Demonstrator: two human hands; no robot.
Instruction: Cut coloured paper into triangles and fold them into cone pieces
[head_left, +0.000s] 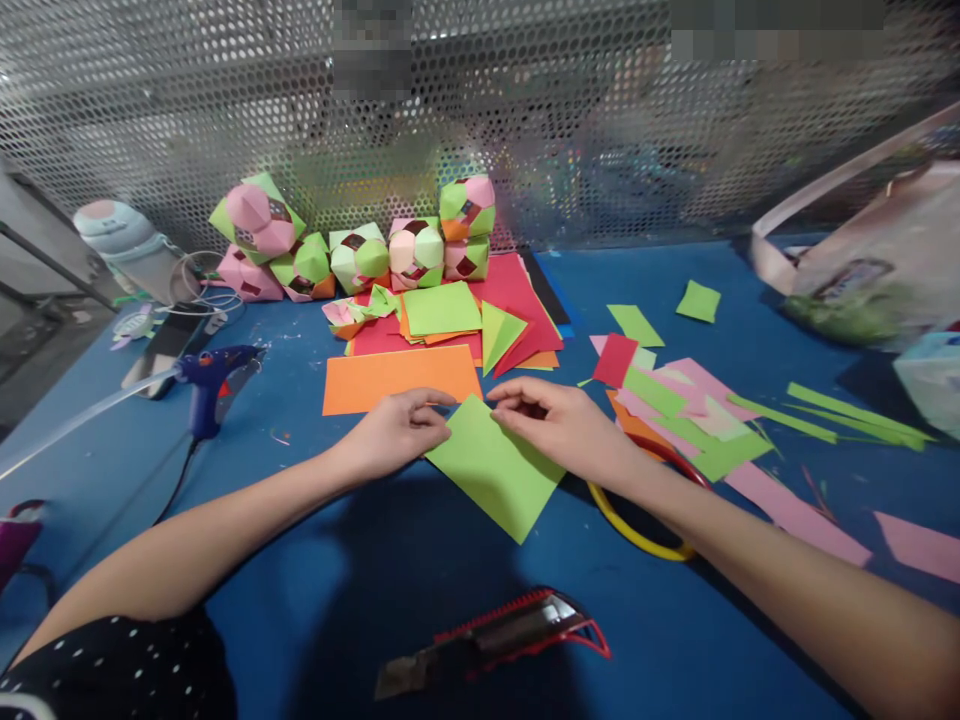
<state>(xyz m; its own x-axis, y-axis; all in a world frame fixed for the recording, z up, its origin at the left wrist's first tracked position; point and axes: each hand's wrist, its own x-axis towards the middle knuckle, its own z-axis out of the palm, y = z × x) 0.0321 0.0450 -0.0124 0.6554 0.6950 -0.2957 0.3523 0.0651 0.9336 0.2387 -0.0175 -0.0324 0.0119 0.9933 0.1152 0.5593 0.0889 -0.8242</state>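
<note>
A light green paper square (pixel 506 480) lies on the blue table, one corner toward me and one pointing away. At its upper left edge is my left hand (pixel 401 432), with fingers curled and the thumb and fingertips closed on the paper. My right hand (pixel 561 425) pinches the upper right edge near the far corner, its fingers bent and partly hidden. Just beyond the hands lies an orange paper strip (pixel 401 378). Scissors with yellow and red handles (pixel 637 535) show partly under my right forearm. Nearer to me rests a red and black utility knife (pixel 499 640).
Folded paper ornaments (pixel 360 258) line the perforated metal back. Stacked coloured paper (pixel 442 308) sits before them. A blue glue gun (pixel 210 385), phone (pixel 166 350) and bottle (pixel 131 245) are left; paper scraps (pixel 694 400) and a bag (pixel 877 260) are right.
</note>
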